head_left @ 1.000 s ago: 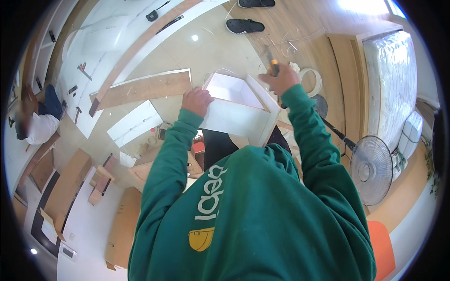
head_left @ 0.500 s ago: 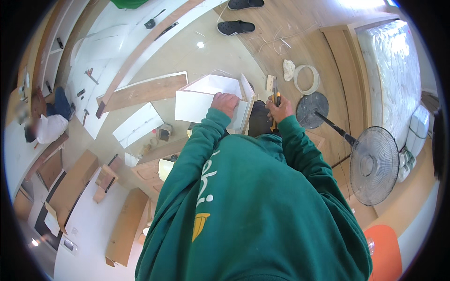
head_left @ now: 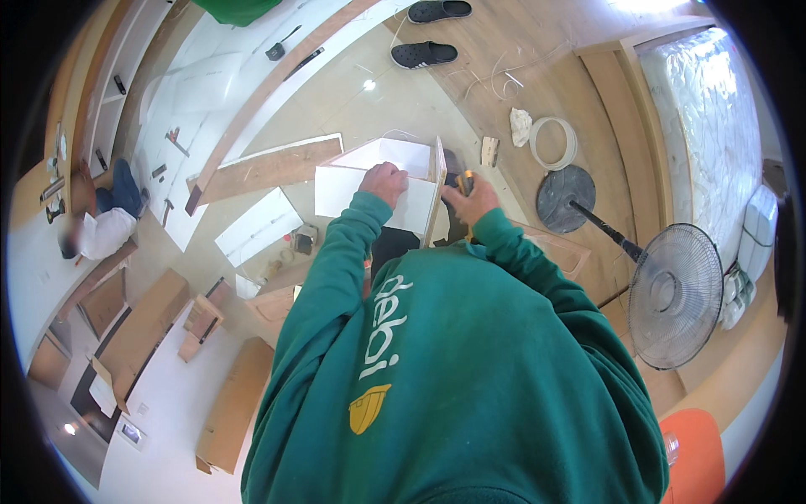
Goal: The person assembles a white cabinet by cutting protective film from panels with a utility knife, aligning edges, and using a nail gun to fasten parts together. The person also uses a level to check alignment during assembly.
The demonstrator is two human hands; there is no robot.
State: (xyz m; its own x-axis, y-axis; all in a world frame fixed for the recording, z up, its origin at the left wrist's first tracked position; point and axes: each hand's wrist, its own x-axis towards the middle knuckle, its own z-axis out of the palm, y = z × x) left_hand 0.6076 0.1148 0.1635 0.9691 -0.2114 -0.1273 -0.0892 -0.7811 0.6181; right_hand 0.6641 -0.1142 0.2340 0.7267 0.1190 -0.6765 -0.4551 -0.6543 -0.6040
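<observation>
While the left hand (head_left: 385, 183) grips a white box (head_left: 336, 192) by the top edge of its near panel, the right hand (head_left: 473, 203) is closed round a yellow-and-black tool (head_left: 466, 178), just beside the box's right-hand board. Whether those fingers touch the board, I cannot tell. Box directly before the green sweatshirt (head_left: 487, 361), over dark trouser legs (head_left: 391, 244). Off right: standing fan (head_left: 675, 296), pale coil (head_left: 573, 144) near its base. Far left: co-worker (head_left: 106, 233), white top, blue trousers.
</observation>
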